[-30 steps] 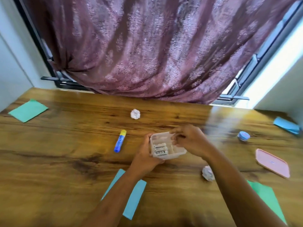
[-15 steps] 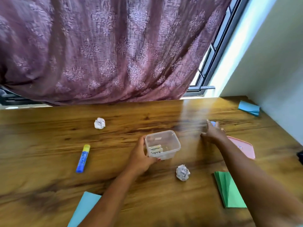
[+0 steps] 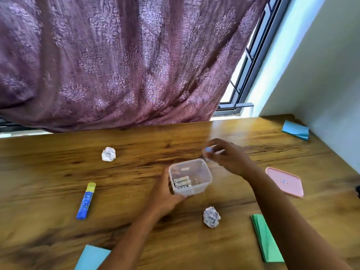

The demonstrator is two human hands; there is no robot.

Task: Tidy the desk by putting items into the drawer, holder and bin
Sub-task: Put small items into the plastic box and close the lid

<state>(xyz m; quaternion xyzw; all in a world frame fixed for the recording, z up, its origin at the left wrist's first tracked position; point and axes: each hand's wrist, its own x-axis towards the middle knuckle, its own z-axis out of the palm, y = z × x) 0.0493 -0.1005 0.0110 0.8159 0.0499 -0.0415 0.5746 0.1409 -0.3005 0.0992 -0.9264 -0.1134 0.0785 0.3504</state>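
Left hand (image 3: 167, 193) grips the near left side of a clear square plastic tub (image 3: 202, 173); right hand (image 3: 228, 158) pinches a small, blurred blue round piece (image 3: 208, 150) near the tub's far right corner.
White batteries (image 3: 182, 182) lie inside the tub at frame centre on the wooden desk (image 3: 58, 172). A printed crumpled paper ball (image 3: 211, 216) sits lower right of it, a pink square lid (image 3: 285, 181) at right, a white crumpled paper ball (image 3: 108, 154) upper left, and a blue glue stick with yellow cap (image 3: 86, 200) at left.

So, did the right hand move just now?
Yes. The right hand has shifted left, away from the pink lid toward the clear container, pinching a small blue item.
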